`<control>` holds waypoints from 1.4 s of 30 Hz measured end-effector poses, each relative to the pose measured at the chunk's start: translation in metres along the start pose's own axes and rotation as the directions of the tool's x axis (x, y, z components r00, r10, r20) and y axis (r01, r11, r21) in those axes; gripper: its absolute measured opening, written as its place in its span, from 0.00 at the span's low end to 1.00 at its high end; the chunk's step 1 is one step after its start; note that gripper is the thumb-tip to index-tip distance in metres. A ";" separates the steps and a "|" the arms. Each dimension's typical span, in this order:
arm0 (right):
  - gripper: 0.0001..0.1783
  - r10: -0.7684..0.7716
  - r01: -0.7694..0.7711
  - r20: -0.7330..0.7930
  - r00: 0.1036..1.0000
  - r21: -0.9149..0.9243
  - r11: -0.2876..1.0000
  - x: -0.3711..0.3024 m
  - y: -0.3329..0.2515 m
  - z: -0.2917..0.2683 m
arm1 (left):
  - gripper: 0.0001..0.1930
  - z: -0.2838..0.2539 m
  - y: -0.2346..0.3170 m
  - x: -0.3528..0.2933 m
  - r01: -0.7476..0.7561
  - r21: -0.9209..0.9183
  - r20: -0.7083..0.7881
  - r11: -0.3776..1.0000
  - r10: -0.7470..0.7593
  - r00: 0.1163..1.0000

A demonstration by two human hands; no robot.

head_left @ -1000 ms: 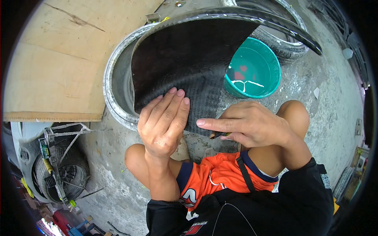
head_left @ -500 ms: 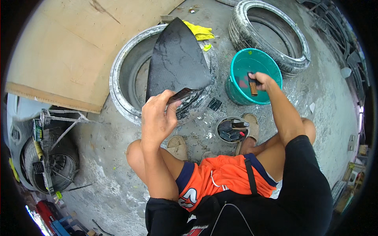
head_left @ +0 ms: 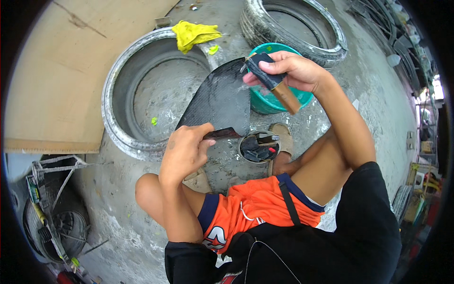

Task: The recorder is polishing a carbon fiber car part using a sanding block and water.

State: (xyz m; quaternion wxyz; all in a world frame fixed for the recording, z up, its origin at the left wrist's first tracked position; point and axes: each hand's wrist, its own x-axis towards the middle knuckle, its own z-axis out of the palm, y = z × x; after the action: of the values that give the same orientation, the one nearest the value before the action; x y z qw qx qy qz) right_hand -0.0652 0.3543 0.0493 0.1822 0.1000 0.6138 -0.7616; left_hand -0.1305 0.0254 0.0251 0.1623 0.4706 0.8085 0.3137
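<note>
My left hand (head_left: 183,150) grips the lower edge of a black woven-pattern panel (head_left: 220,97), pointed and wet-looking, like carbon fibre. The panel is held tilted over the near right side of a tyre (head_left: 115,124). In my right hand (head_left: 299,71) is a sanding block (head_left: 285,97), brown with black sheeting wrapped around part of it. The block is at the panel's upper right edge, in front of a teal bucket (head_left: 266,107) of water; whether it touches the panel I cannot tell.
A second tyre (head_left: 326,56) lies beyond the bucket. Yellow gloves or cloth (head_left: 195,35) drape over the first tyre's far rim. Between my feet stands a small tub (head_left: 242,155) of black pieces. A large tan board (head_left: 71,85) and a metal stand (head_left: 52,199) are at left.
My right hand has lifted the block out of the bucket and brought it left to the panel. My left hand has tilted the panel and shifted it off the tyre's middle.
</note>
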 end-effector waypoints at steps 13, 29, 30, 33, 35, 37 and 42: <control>0.13 -0.359 -0.013 -0.441 0.822 -0.646 0.763 -0.054 0.003 -0.011 | 0.09 -0.022 0.013 -0.023 -0.167 -0.047 -0.044 0.985 0.165 0.985; 0.13 -0.650 0.045 -0.381 0.658 -0.842 0.538 -0.072 -0.015 0.021 | 0.15 -0.020 0.030 -0.020 -0.273 0.112 -0.107 0.956 0.284 0.953; 0.11 -0.571 0.008 -0.469 0.674 -0.768 0.641 -0.072 -0.021 0.028 | 0.15 -0.018 0.031 -0.018 -0.270 0.114 -0.105 0.956 0.281 0.954; 0.12 -0.671 0.027 -0.437 0.599 -0.826 0.563 -0.067 -0.006 0.030 | 0.15 -0.016 0.028 -0.015 -0.316 0.293 -0.205 0.902 0.382 0.901; 0.11 -0.585 0.039 -0.539 0.606 -0.714 0.699 -0.068 -0.010 0.026 | 0.18 -0.014 0.025 -0.015 -0.304 0.352 -0.230 0.885 0.397 0.889; 0.10 -0.613 0.050 -0.517 0.598 -0.739 0.672 -0.070 -0.010 0.027 | 0.22 -0.013 0.022 -0.014 -0.284 0.446 -0.268 0.849 0.429 0.862; 0.09 -0.678 0.090 -0.417 0.605 -0.810 0.579 -0.066 -0.002 0.024 | 0.25 -0.009 0.015 -0.009 -0.154 0.597 -0.307 0.787 0.401 0.863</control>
State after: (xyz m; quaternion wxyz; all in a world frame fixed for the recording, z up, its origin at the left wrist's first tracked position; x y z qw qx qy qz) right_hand -0.0036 0.3418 0.0811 -0.2255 0.1484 0.8852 -0.3789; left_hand -0.1214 0.0199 0.0416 -0.2069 0.5350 0.7991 0.1801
